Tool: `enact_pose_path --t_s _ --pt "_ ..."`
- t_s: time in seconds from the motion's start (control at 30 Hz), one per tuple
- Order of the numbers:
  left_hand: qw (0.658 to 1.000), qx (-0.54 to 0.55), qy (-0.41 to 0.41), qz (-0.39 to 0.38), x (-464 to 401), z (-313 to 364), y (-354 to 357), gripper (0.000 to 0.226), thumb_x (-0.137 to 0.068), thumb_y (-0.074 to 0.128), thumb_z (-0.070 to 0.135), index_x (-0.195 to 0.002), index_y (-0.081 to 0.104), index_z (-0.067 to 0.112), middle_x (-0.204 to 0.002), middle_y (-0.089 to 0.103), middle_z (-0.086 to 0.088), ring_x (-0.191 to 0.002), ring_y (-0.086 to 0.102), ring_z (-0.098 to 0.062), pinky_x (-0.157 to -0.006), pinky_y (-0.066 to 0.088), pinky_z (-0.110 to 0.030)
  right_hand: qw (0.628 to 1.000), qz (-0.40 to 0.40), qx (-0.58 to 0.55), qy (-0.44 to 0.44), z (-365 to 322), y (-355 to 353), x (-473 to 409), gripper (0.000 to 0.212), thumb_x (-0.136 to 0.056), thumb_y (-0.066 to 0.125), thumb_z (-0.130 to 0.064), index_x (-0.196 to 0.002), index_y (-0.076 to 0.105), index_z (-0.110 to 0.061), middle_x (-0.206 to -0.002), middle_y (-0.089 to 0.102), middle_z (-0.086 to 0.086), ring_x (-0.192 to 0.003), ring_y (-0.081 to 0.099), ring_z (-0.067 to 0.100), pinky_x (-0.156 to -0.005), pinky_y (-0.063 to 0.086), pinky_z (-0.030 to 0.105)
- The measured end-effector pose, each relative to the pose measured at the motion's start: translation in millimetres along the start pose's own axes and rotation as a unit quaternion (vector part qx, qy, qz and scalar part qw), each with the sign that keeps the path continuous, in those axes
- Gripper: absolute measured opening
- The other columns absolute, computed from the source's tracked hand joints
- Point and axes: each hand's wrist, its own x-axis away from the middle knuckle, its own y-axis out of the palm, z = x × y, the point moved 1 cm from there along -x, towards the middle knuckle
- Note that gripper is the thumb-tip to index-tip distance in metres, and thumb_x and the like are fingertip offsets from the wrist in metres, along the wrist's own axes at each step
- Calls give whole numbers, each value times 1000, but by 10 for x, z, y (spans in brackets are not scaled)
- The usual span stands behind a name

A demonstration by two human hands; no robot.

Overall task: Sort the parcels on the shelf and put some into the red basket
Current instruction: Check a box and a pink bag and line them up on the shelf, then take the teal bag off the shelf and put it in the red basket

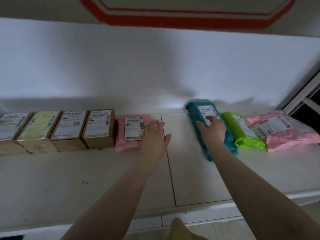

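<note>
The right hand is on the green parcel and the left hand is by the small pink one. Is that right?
Not quite. In the head view the right hand rests on the teal parcel, not the green parcel, which lies just to its right. The rest is right: the left hand is by the small pink parcel.

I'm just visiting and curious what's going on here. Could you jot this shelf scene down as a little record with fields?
setting: white shelf with parcels in a row
left group: four cardboard boxes, then a pink bag
right group: teal bag, green bag, pink bag at far right
left hand: open, fingers resting on the pink bag's right edge
right hand: open, fingers on the teal bag's label
red basket: not seen on this shelf
</note>
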Motion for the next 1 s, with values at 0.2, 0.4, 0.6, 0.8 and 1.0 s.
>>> enact_pose_path --t_s 0.2,0.4,0.6,0.8,1.0 --pt "982 150 -50 -105 -39 566 382 53 -95 55 38 -139 45 11 -141 45 -10 -127 46 -26 -106 36 -33 993 -54 108 -10 549 -267 -290 66 -91 63 -42 -146 42 -13 -149 42 16 -136 35 36 -111 31 45" --pt "826 421 -312 -206 -123 997 568 64 -93 55 48 -140 42 7 -129 54 -9 -118 54 -26 -98 50 -44 988 -89 116 -46 726 -181 -192 60 -89 64 -44 -142 49 -21 -155 34 14 -139 33 34 -113 31 43" --pt "718 511 -417 -224 -164 1154 487 53 -88 59 53 -121 60 12 -106 69 -8 -95 66 -26 -67 57 -38 992 -84 57 -77 674 -55 197 59 -86 68 -43 -139 53 -23 -149 40 10 -131 39 32 -111 32 41" --pt "690 542 -442 -185 -121 1140 399 45 -90 63 41 -117 62 6 -110 69 -13 -84 67 -27 -62 56 -37 991 -88 -49 -91 615 -95 348 54 -86 69 -29 -137 54 -19 -143 48 12 -126 44 33 -105 35 38" --pt "692 566 -433 -115 -48 1137 347 43 -87 68 34 -113 62 1 -108 70 -13 -87 68 -28 -65 58 -38 977 -97 -135 -134 560 -117 467 52 -86 68 -18 -136 54 -17 -145 46 11 -131 40 29 -111 34 39"
